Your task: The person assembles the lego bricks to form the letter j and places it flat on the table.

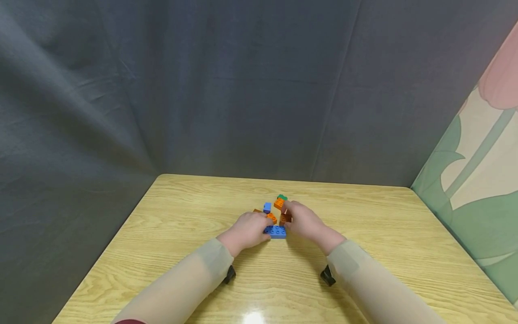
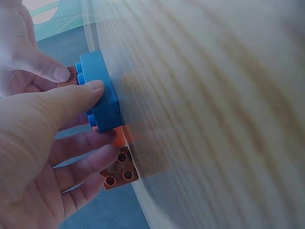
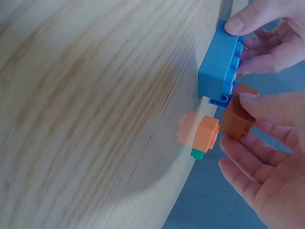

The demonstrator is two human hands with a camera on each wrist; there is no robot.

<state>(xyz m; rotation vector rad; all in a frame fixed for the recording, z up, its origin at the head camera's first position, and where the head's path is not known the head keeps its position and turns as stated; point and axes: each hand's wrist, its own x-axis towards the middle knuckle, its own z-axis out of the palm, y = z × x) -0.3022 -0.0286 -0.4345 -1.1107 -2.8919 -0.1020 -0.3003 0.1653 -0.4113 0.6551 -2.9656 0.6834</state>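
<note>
Pinching a blue brick [image 3: 215, 64] and a brown brick [image 3: 235, 117], no finished join to see

My left hand [image 1: 247, 230] is clamped on the blue brick, on or just over the table [image 1: 194, 198]. My right hand [image 1: 305, 221] has the brown brick between thumb and fingers, near the blue one's studs; whether they touch, I can't tell. I'd judge the building early: one pairing in hand, nothing plainly completed. Farther out, an orange brick [image 1: 279, 204], a green piece [image 1: 282, 197] and a small blue block [image 1: 267, 207] sit outside my grip, seemingly yet to be used.
</note>
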